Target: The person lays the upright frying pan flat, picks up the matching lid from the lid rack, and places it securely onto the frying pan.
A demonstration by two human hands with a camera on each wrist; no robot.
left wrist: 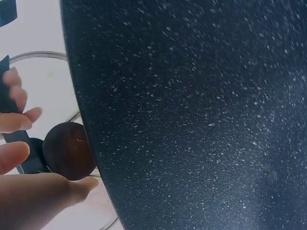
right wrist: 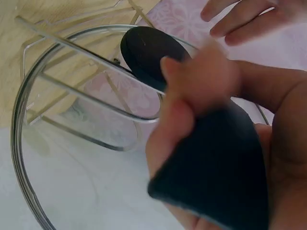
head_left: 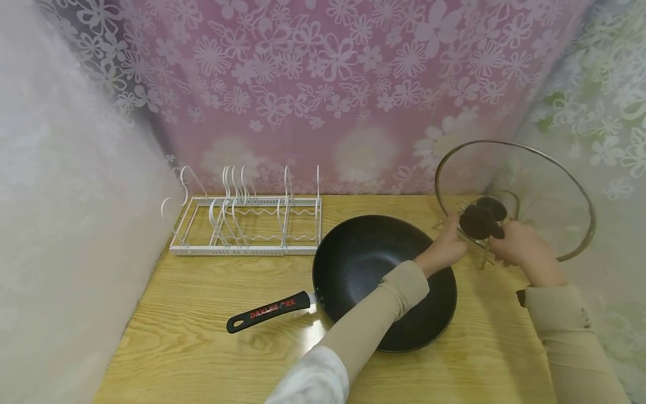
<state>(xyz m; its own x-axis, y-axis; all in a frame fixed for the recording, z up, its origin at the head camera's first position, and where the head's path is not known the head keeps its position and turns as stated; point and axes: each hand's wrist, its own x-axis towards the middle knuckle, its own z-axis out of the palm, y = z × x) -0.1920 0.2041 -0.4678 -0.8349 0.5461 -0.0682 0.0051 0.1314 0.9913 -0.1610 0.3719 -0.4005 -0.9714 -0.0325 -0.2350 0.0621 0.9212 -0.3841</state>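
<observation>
At two o'clock from the wok, the glass lid stands tilted up on its edge, its metal rim making a wide oval. My right hand comes in at its five o'clock, fingers curled round a dark handle; I cannot tell whether that piece is fixed to the lid. Just beside it sits a round black knob. My left hand is at about eight o'clock from that knob, its fingers fairly straight and grasping nothing I can make out; whether they touch the knob or the handle I cannot tell. A wire stand shows behind and below my hands, close against the lid.

The black wok rests on the wood-grain worktop, its handle pointing between eight and nine o'clock, with red lettering along it. My left sleeve crosses over the wok; my right sleeve rises from five o'clock. At ten o'clock from the wok, a white rack lies near its rim. A pink flowered curtain hangs at twelve o'clock.
</observation>
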